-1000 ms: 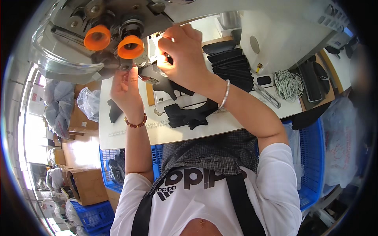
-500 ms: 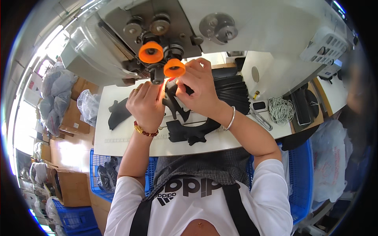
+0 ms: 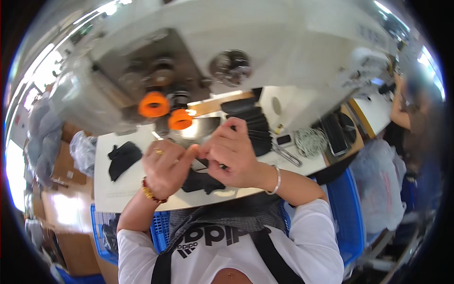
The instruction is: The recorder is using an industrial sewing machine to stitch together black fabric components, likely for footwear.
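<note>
My left hand (image 3: 165, 168) and my right hand (image 3: 229, 154) meet over the white table, both with curled fingers. Their thumbs and fingertips pinch close together; whatever is between them is hidden or too small to make out. Just beyond is the sewing machine (image 3: 265, 38), with two orange cone-shaped knobs (image 3: 154, 104) and a metal plate (image 3: 203, 128). Below my hands lies a black cut piece (image 3: 203, 183), partly covered by them. Another black piece (image 3: 124, 158) rests flat to the left of my left hand.
A fanned stack of black pieces (image 3: 255, 137) lies beyond my right hand. To its right are tweezers (image 3: 287, 155), a bundle of pale cord (image 3: 311, 143) and a dark tray (image 3: 338, 135). Blue baskets (image 3: 349, 213) flank my lap. At far right another person (image 3: 421, 113) is blurred.
Both hands have drawn back from under the orange knobs toward me, and their fingertips have come together. The view has shifted, so the machine appears lower and farther left.
</note>
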Motion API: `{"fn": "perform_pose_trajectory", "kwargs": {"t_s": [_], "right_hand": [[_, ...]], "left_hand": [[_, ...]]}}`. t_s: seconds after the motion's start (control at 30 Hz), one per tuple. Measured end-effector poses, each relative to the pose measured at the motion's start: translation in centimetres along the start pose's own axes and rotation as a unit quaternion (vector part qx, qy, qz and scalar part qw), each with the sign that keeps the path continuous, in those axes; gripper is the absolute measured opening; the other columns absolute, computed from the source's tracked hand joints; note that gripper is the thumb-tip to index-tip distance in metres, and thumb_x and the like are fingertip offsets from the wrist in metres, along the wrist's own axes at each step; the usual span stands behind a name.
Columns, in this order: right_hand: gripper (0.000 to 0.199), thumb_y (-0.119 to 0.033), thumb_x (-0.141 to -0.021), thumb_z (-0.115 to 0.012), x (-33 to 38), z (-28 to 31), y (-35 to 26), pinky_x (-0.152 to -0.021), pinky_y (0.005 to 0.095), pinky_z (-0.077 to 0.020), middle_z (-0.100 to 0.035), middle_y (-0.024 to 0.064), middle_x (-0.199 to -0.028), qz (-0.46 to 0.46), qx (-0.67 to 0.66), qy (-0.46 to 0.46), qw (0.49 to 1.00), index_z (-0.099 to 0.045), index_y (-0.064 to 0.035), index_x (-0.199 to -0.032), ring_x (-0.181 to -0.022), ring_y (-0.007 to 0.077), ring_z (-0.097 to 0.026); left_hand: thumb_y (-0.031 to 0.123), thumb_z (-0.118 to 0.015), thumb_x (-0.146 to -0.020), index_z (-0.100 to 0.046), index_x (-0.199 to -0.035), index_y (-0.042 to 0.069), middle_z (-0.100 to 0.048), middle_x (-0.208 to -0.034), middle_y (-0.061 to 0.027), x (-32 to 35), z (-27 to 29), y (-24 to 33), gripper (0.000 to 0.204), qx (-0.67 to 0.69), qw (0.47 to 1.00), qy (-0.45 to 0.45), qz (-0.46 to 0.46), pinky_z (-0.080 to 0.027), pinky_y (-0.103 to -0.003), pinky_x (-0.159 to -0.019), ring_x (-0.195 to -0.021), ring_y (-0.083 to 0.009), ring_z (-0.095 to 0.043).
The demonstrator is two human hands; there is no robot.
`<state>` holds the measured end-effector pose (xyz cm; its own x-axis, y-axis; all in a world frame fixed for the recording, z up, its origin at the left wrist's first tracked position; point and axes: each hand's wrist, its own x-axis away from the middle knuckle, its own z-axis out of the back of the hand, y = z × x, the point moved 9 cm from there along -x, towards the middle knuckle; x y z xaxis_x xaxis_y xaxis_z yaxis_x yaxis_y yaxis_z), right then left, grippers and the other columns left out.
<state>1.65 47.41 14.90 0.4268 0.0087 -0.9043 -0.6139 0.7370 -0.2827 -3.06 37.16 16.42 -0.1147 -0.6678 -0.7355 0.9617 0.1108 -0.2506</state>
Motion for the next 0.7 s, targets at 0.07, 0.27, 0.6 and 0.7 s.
{"fn": "perform_pose_trajectory", "kwargs": {"t_s": [0.07,0.27,0.6,0.7], "right_hand": [[0.023,0.007,-0.054,-0.055,0.6,0.0,0.7,-0.078,0.0397,-0.0361,-0.063,-0.0019,-0.079,-0.036,-0.017,0.008,0.999,-0.047,-0.0099,-0.066,-0.068,0.0182,-0.054],[0.014,-0.001,-0.066,-0.066,6.2,2.1,3.1,-0.077,0.0380,-0.0412,-0.064,0.0040,-0.086,-0.129,0.109,0.012,0.986,-0.057,-0.0063,-0.076,-0.073,0.0233,-0.056],[0.008,-0.010,-0.074,-0.058,18.0,7.9,7.9,-0.071,0.0380,-0.0420,-0.052,0.0083,-0.080,-0.294,0.572,-0.188,0.742,-0.059,-0.0048,-0.079,-0.083,0.0266,-0.053],[0.003,-0.007,-0.077,-0.058,17.4,8.4,7.8,-0.069,0.0385,-0.0433,-0.053,0.0096,-0.079,-0.306,0.575,-0.203,0.731,-0.057,-0.0050,-0.078,-0.080,0.0265,-0.055]], "left_hand": [[0.004,-0.072,-0.064,-0.069,-0.078,0.009,-0.057,-0.076,0.0008,0.0,0.0,-1.0,0.015,-0.039,0.998,0.005,0.038,-0.045,-0.031,-0.057,-0.065,-0.0176,-0.055],[-0.003,-0.067,-0.067,-0.067,-0.081,0.007,-0.065,-0.083,-0.0049,0.0,-0.8,-3.3,0.017,-0.027,0.997,0.010,0.072,-0.050,-0.032,-0.062,-0.072,-0.0227,-0.062],[0.004,-0.075,-0.063,-0.064,-0.073,0.006,-0.058,-0.074,-0.0042,1.0,0.1,-4.6,0.015,0.067,0.989,0.069,0.112,-0.046,-0.031,-0.056,-0.069,-0.0216,-0.058],[0.002,-0.074,-0.063,-0.066,-0.074,0.006,-0.064,-0.075,-0.0025,1.4,0.5,-5.4,0.015,0.113,0.983,0.063,0.127,-0.047,-0.030,-0.057,-0.068,-0.0199,-0.059]]}}
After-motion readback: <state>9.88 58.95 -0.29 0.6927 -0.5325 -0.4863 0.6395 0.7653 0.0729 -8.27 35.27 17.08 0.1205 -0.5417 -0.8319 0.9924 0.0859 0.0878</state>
